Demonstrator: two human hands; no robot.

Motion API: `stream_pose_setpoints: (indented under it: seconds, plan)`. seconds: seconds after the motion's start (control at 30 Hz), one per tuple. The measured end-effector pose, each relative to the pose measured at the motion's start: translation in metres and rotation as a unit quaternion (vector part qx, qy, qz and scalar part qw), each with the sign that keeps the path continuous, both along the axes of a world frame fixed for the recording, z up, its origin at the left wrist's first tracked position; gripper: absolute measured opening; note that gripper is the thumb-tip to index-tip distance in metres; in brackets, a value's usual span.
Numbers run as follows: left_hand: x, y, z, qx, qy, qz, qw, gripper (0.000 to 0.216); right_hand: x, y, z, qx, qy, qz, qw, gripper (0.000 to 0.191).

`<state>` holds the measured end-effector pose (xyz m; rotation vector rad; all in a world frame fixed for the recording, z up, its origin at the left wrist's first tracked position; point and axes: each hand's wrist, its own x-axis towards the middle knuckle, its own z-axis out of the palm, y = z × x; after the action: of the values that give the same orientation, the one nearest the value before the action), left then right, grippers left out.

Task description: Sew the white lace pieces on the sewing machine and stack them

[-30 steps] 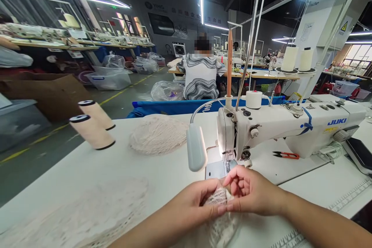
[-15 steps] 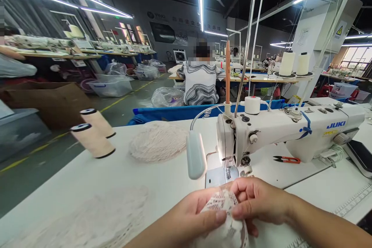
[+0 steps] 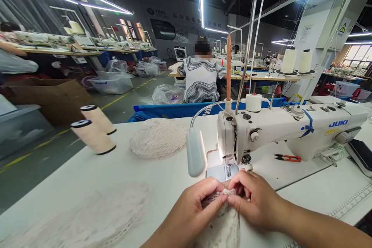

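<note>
Thumbs of the left hand (image 3: pixel 197 205) and right hand (image 3: pixel 260 197) have drawn closer together on the lace (image 3: pixel 223 223) since the earlier frame. From left: a cardboard box (image 3: pixel 49 99) rests on the grey floor (image 3: pixel 119 106); two thread cones (image 3: pixel 94 137) and two lace piles (image 3: pixel 158 139) occupy the white table (image 3: pixel 101 172). Beyond, a co-worker (image 3: pixel 202 79) sits, back turned. Each hand pinches the lace between thumb and fingers, before the sewing machine (image 3: pixel 279 124). Red-handled snips (image 3: pixel 287 158) lie under its arm. Hands partly cover the lace; its underside fingers are hidden. Lower edge cuts off the nearer pile, blurred and pale against the table. Distant stations are indistinct.
</note>
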<state>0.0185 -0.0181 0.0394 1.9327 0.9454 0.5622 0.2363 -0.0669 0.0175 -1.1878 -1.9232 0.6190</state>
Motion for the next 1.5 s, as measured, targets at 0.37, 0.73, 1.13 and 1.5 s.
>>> stream_pose_setpoints:
  seconds: [0.37, 0.73, 1.13, 1.5]
  plan:
    - [0.001, 0.001, -0.007, 0.030, 0.005, -0.003, 1.000, 0.036, -0.006, 0.001, 0.004, 0.187, -0.037, -0.012, 0.982, 0.010]
    - [0.006, 0.004, -0.017, -0.018, -0.021, 0.011, 1.000, 0.041, -0.008, 0.003, 0.002, 0.094, -0.002, -0.040, 0.995, 0.010]
    - [0.019, 0.010, -0.015, 0.196, 0.162, 0.069, 0.965, 0.023, -0.015, 0.015, 0.002, -0.016, -0.167, -0.121, 0.978, 0.022]
    - [0.013, 0.012, -0.025, 0.513, 0.061, -0.020, 0.856, 0.037, -0.003, 0.016, -0.009, 0.083, -0.207, -0.075, 0.972, 0.016]
